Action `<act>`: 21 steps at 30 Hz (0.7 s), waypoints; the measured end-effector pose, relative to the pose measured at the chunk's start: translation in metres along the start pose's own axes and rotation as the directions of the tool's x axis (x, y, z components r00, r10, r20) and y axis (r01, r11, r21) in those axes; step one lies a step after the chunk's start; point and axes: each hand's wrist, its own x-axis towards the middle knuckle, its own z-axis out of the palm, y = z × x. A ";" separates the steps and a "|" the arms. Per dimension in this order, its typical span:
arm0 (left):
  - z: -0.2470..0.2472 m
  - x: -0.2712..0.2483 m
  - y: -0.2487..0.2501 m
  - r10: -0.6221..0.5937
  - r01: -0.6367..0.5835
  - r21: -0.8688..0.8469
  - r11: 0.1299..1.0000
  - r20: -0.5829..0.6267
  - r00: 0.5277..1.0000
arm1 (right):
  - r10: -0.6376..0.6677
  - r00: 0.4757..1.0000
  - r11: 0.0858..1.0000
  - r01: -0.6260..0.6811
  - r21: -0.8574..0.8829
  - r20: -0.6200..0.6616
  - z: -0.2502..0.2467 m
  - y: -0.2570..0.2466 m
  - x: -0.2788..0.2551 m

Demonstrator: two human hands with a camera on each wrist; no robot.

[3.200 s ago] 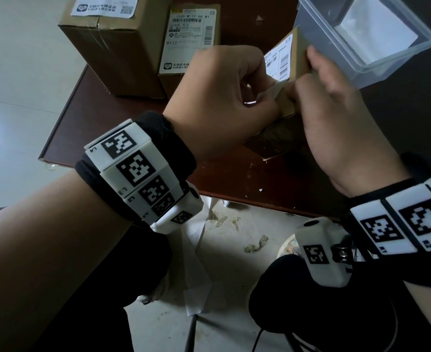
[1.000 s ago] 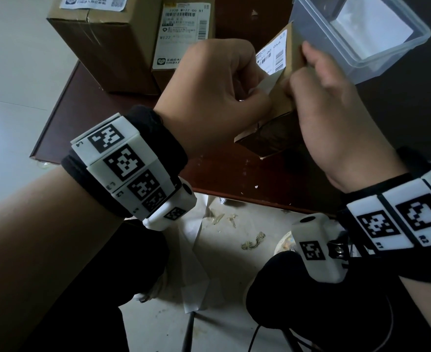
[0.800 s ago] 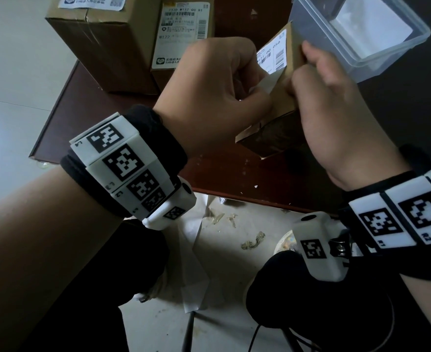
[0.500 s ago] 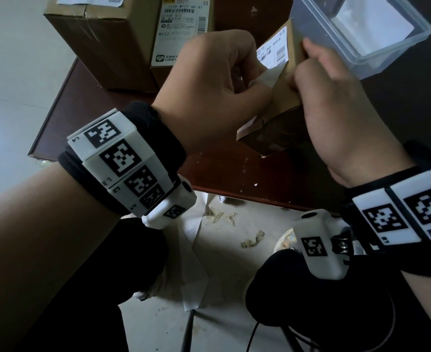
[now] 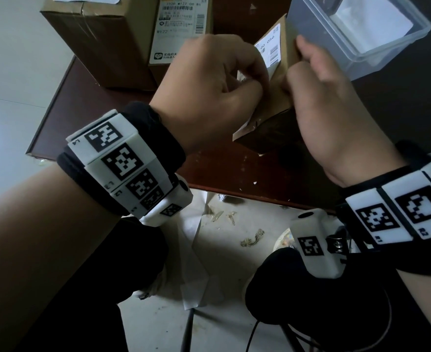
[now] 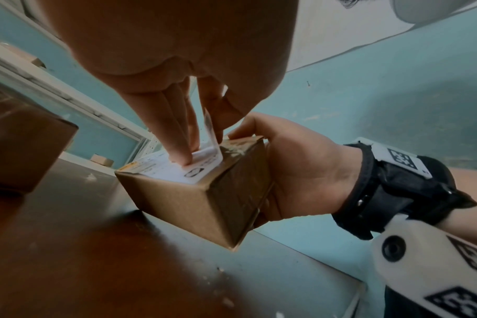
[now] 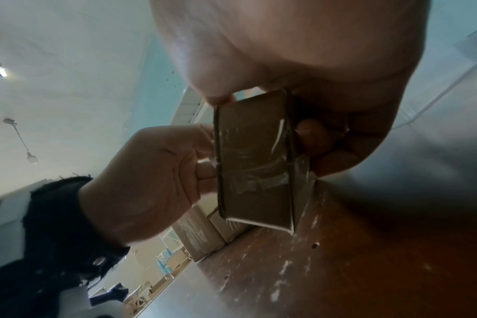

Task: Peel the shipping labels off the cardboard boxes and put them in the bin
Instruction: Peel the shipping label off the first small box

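Small cardboard box [image 5: 273,107] tilted on one lower corner on the brown bench [image 5: 133,118], near its front edge. Tape shows across the box's dark end face in the right wrist view.

Right hand [image 5: 334,115] clamped round the box: thumb on the top edge, fingers curled behind the far side. Palm against the end face in the left wrist view.

Left hand [image 5: 209,90] at the label face. Shipping label [image 6: 174,167] partly peeled: one corner lifted and curled up off the cardboard, the rest stuck down. Left grip closed on that lifted corner, thumb on one side, fingers [image 6: 177,137] on the other, with fingertips pressing down on the flat part of the label.

Clear plastic bin [image 5: 362,34] on the bench just behind the held box, touching or nearly touching its upper edge; cannot tell which. A white sheet lies in it.

Two larger cardboard boxes stand at the back left of the bench, side by side: the left one [image 5: 90,41] with a label on top, the right one [image 5: 181,29] with a white label on its near face.

Floor [image 5: 224,250] below the bench edge carries paper scraps and white sheets.
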 end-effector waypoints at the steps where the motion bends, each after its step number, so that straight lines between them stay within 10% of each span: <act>1: 0.000 0.000 0.000 0.002 -0.002 0.000 1.000 -0.005 1.000 | -0.006 1.000 1.000 0.006 0.001 0.003 0.000 0.000 0.000; 21: 0.011 0.003 -0.006 0.043 -0.043 0.039 0.998 -0.006 0.999 | 0.066 0.995 0.997 -0.063 0.047 -0.068 0.000 -0.006 0.001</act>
